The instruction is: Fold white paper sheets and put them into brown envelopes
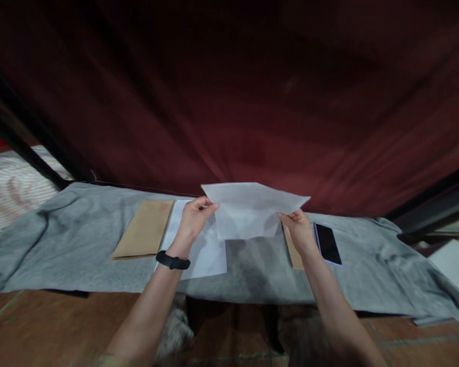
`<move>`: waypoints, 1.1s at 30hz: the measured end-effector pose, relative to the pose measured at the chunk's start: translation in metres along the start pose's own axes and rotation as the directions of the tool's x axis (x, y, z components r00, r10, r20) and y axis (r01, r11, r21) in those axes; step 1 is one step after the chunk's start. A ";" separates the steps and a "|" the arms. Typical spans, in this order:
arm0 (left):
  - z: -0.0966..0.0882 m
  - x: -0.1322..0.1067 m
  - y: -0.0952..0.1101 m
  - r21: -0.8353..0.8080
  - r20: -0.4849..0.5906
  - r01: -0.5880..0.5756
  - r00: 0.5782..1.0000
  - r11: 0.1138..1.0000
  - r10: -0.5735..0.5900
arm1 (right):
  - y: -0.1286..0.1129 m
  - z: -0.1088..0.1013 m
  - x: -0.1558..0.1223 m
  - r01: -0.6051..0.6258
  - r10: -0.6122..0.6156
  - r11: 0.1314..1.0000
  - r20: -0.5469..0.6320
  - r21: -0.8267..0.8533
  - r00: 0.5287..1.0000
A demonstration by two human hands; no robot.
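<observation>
We hold the sheet point(248, 216) aloft, a little off our view's centre, between four and five o'clock. It is white and thin, its surface bent rather than flat. We pinch it near nine and three; one corner points to ten o'clock, and its lower edge hangs toward six.

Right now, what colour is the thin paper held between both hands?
The thin paper is white; the head view shows it best.

Held sheet point(248, 211) wht — cloth point(371, 260) gry, packet point(144, 229) tan, curtain point(229, 112) dk red — fabric point(19, 181) pale w/ stripes.
</observation>
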State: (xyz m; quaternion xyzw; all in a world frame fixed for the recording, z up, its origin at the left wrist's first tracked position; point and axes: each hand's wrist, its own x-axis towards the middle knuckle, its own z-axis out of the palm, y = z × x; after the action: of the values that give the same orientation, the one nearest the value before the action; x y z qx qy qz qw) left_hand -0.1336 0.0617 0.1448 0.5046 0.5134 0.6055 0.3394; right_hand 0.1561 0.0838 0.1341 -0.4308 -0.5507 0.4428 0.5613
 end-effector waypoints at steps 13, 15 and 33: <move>0.003 -0.060 -0.083 0.519 0.629 -0.695 0.704 0.497 0.328 | 0.079 -0.058 -0.071 0.593 -0.232 0.461 0.555 -0.660 0.799; 0.001 -0.072 -0.092 0.555 0.727 -0.722 0.663 0.414 0.180 | 0.097 -0.059 -0.086 0.622 -0.152 0.405 0.622 -0.670 0.768; 0.012 -0.085 -0.086 0.438 0.876 -0.793 0.482 0.424 -0.003 | 0.096 -0.068 -0.104 0.652 -0.058 0.426 0.701 -0.627 0.711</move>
State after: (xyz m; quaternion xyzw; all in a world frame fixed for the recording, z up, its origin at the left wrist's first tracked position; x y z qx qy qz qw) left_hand -0.1092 0.0069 0.0392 0.9234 0.3696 0.0772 0.0689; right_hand 0.2223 0.0062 0.0145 -0.3522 -0.9174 0.0859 0.1640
